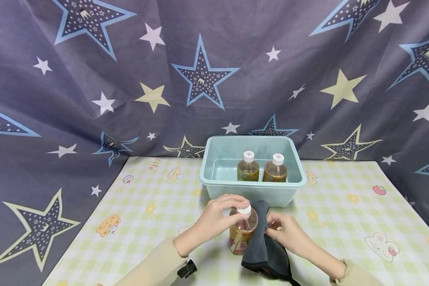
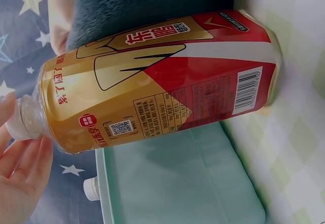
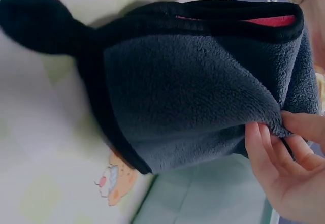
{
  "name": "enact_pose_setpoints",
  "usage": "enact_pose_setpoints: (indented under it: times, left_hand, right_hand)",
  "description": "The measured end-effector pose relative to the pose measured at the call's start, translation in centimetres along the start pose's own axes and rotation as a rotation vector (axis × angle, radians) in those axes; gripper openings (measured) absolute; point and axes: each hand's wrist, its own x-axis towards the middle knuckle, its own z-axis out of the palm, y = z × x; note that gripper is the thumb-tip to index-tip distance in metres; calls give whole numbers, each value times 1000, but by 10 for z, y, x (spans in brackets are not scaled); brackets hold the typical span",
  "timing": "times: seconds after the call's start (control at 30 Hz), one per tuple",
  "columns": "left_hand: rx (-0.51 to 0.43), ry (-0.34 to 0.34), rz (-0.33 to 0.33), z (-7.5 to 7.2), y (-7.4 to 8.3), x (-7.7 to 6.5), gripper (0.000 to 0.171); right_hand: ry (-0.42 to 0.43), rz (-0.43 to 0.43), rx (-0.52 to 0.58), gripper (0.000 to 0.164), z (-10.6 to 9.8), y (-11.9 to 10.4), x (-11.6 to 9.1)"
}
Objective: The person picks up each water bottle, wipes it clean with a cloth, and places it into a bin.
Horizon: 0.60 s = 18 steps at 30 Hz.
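A drink bottle with a gold and red label (image 2: 152,76) stands upright on the table, in front of a pale blue-green bin (image 1: 221,185). My left hand (image 1: 214,220) grips its white cap (image 1: 244,209) from above, thumb on one side and fingers on the other. Against the bottle's right side is a dark grey fleecy cloth (image 3: 172,87) with black edging, a loop-like black tab and a bit of red inside a fold. My right hand (image 1: 287,234) pinches a fold of this cloth between thumb and fingers. The cloth hides part of the bottle.
Inside the bin, toward its right, stand two capped bottles, one with a yellow-green label (image 1: 248,173) and another (image 1: 275,171) beside it. A checked tablecloth (image 1: 343,206) covers the table. A dark star-patterned curtain (image 1: 236,47) hangs behind.
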Motion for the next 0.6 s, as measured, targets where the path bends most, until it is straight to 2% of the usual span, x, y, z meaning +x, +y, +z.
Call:
enact_pose_setpoints:
  times: [0.17, 0.43, 0.6]
  left_hand:
    - [20, -7, 17, 0, -1, -1, 19]
    - [7, -13, 14, 0, -2, -1, 20]
    - [13, -11, 21, 0, -2, 0, 20]
  right_hand:
    - [-46, 18, -12, 14, 5, 7, -1]
    - [-116, 92, 16, 14, 16, 19, -1]
    - [-137, 106, 41, 14, 20, 25, -1]
